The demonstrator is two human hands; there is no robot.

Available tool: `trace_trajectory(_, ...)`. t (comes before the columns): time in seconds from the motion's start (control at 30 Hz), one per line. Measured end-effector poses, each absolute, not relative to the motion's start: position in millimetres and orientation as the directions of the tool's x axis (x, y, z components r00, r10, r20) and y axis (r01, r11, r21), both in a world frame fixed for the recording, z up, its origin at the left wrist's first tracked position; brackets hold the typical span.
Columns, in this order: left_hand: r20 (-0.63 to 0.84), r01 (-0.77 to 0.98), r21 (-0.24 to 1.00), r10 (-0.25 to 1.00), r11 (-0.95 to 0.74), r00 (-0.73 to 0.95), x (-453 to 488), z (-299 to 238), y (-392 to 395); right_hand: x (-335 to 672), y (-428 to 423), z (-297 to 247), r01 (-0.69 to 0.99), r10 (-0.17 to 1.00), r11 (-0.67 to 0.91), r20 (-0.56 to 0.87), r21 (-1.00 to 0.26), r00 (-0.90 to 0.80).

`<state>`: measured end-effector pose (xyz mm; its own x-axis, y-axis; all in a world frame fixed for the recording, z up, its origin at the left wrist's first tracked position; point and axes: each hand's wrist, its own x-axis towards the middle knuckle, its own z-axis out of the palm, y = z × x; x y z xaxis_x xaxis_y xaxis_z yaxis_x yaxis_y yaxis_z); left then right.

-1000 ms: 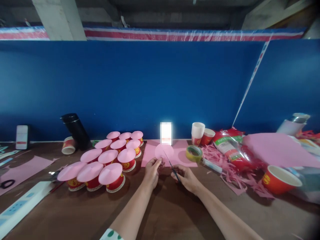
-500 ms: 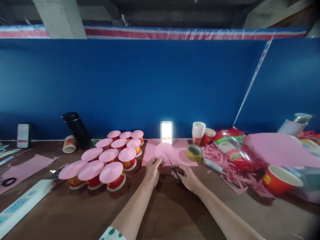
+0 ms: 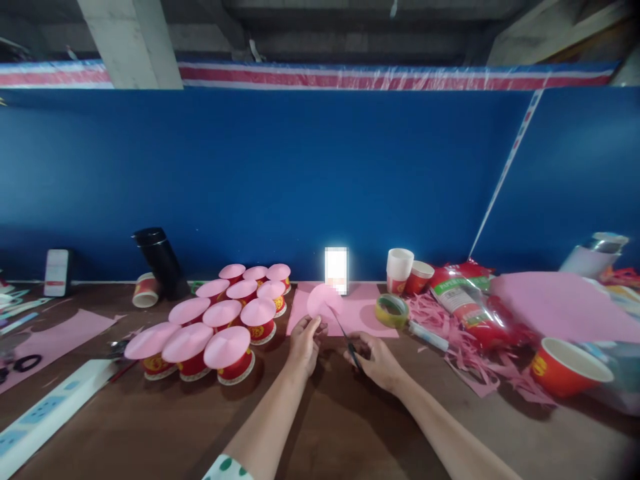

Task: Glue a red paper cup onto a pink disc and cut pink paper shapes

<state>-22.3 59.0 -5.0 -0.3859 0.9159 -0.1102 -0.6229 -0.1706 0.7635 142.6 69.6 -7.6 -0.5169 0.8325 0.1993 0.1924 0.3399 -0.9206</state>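
Note:
My left hand (image 3: pixel 306 341) pinches the lower edge of a round pink paper disc (image 3: pixel 320 297), held up over the table. In my right hand (image 3: pixel 374 360) is a pair of scissors (image 3: pixel 341 327), its fingers closed round the dark handles. The blades reach up and left onto the disc, near its middle. Behind the disc, a pink paper sheet (image 3: pixel 367 313) lies flat on the table. To the left of my hands stand several red paper cups (image 3: pixel 235 365), each topped with a shallow pink paper cone (image 3: pixel 227 347).
Right of the sheet sit a roll of tape (image 3: pixel 392 312), stacked paper cups (image 3: pixel 400 267), pink paper shreds (image 3: pixel 473 360), a red plastic package (image 3: pixel 463 300) and a red bowl (image 3: pixel 567 367). A black bottle (image 3: pixel 160 263) and a power strip (image 3: pixel 50 407) are on the left.
The pink disc has shifted slightly left and up relative to the sheet, and the scissors stay against it. The whole view has moved a little.

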Motion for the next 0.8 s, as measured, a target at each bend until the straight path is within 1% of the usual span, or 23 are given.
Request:
trace_trajectory(0.07,-0.114,-0.629,0.753,0.903,-0.194,-0.415,-25,-4,59,144,70,-7,0.279,0.841,0.417,0.250,-0.865,-0.480)
trace_trajectory(0.13,-0.123,-0.626,0.752,0.890,-0.205,-0.439,-26,-4,60,148,71,-5,0.438,0.857,0.477,0.295,-0.762,-0.421)
trace_trajectory(0.17,-0.124,-0.618,0.758,0.886,-0.207,-0.447,-26,-4,60,151,73,-4,0.535,0.869,0.483,0.305,-0.693,-0.389)
trace_trajectory(0.23,-0.114,-0.582,0.790,0.887,-0.191,-0.447,-26,-4,61,158,76,-1,0.712,0.896,0.443,0.300,-0.544,-0.328)
trace_trajectory(0.27,-0.101,-0.552,0.815,0.892,-0.179,-0.440,-25,-4,61,162,78,0,0.770,0.905,0.419,0.289,-0.482,-0.311)
trace_trajectory(0.37,-0.030,-0.426,0.890,0.910,-0.164,-0.413,-22,-6,63,173,84,2,0.854,0.915,0.375,0.293,-0.362,-0.278)
trace_trajectory(0.43,0.008,-0.335,0.929,0.914,-0.157,-0.407,-21,-8,63,178,88,0,0.873,0.911,0.366,0.316,-0.323,-0.265)
trace_trajectory(0.57,0.035,-0.154,0.982,0.909,-0.108,-0.416,-21,-13,64,180,93,-5,0.871,0.905,0.379,0.323,-0.313,-0.277)
trace_trajectory(0.7,0.108,-0.026,0.991,0.911,-0.129,-0.397,-21,-21,66,179,94,-7,0.863,0.899,0.398,0.318,-0.310,-0.301)
trace_trajectory(0.8,0.179,0.081,0.984,0.887,-0.160,-0.426,-23,-26,68,177,92,-6,0.871,0.903,0.387,0.315,-0.302,-0.292)
